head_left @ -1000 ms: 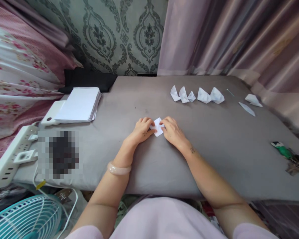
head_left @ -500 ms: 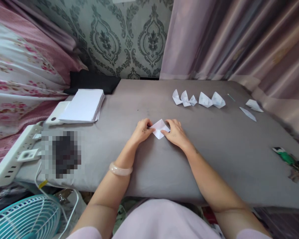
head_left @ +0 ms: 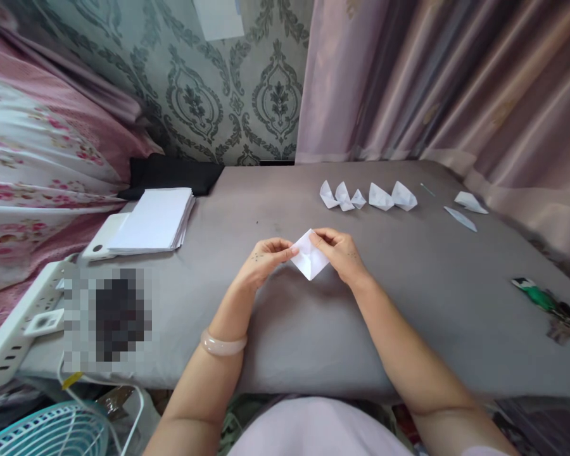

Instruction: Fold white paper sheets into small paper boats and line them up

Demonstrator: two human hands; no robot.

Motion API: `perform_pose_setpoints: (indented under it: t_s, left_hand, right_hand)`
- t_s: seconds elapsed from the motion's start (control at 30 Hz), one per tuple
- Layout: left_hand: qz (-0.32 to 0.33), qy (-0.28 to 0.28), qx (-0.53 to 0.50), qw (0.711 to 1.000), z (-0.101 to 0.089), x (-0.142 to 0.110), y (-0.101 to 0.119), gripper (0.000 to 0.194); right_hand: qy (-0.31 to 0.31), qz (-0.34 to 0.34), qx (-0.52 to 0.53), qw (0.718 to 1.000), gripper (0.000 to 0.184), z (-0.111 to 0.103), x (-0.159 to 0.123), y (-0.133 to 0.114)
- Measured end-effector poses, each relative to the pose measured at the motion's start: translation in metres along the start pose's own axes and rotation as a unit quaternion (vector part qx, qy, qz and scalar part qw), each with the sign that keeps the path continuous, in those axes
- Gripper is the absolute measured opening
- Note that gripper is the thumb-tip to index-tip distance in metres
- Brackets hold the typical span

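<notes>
A small folded white paper point(head_left: 310, 261), diamond-shaped with crease lines, is held between my two hands over the grey table. My left hand point(head_left: 267, 258) pinches its left corner between thumb and fingers. On the upper right edge, my right hand point(head_left: 338, 253) grips the paper with the thumb on its face and the fingers curled behind. Beyond the hands stand several folded paper shapes in a row, among them a pointed one point(head_left: 344, 197) and a wider one point(head_left: 403, 196).
At the back left, a stack of white paper point(head_left: 149, 218) rests partly on a white device point(head_left: 99, 237). A power strip point(head_left: 21, 320) lies along the left edge. Flat folded papers point(head_left: 460, 218) and a thin stick point(head_left: 427, 189) lie back right, with keys point(head_left: 558, 313) nearer. A fan point(head_left: 52, 434) stands below.
The folded paper has turned and appears lifted off the table. My right hand has shifted from its right corner to the upper right edge. The camera view has tilted up slightly.
</notes>
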State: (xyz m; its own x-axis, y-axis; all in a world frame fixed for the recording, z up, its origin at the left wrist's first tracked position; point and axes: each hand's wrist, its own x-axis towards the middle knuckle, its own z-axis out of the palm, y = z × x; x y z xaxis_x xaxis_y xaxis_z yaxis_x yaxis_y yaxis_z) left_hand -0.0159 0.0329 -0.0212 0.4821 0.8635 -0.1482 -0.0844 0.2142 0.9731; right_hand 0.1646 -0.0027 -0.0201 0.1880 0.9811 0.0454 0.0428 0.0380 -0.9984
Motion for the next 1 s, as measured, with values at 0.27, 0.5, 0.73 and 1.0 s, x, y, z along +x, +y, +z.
perform_pose_setpoints:
  t_s: [0.27, 0.5, 0.73, 1.0]
  left_hand:
    - [0.022, 0.03, -0.026, 0.999, 0.005, -0.001, 0.0, 0.027]
    - [-0.038, 0.052, -0.177, 0.982, 0.023, 0.002, -0.006, 0.034]
    - [-0.03, 0.135, -0.182, 0.973, 0.026, 0.003, -0.008, 0.04]
    - [0.005, 0.194, -0.257, 0.947, 0.023, 0.008, -0.009, 0.035]
  right_hand:
    - [-0.017, 0.047, 0.055, 0.997, 0.024, -0.001, -0.003, -0.01]
    - [0.139, 0.083, 0.216, 0.963, 0.034, 0.015, 0.005, 0.004]
    - [0.151, 0.078, 0.284, 0.944, 0.041, 0.025, 0.003, 0.009]
    - [0.095, 0.127, 0.281, 0.947, 0.026, 0.028, 0.001, 0.014]
